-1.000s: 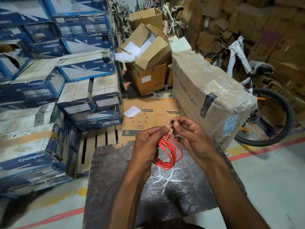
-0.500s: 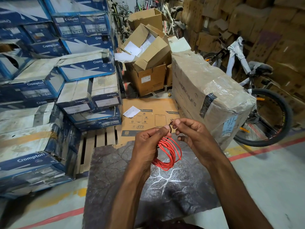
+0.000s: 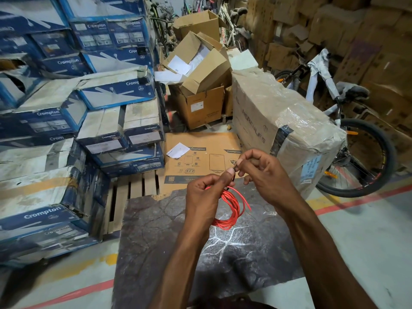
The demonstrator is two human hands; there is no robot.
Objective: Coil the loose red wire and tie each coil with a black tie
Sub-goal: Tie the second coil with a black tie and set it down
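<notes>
Your right hand lifted slightly, pinching thin black tie; left hand grips coiled red wire. Coiling looks done; tie not yet fastened.

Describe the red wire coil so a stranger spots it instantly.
Start at the dark stone-patterned slab in the foreground. Above it, the left hand grips a coil of red wire. Unlike the flat red floor lines, it hangs in loops.
</notes>
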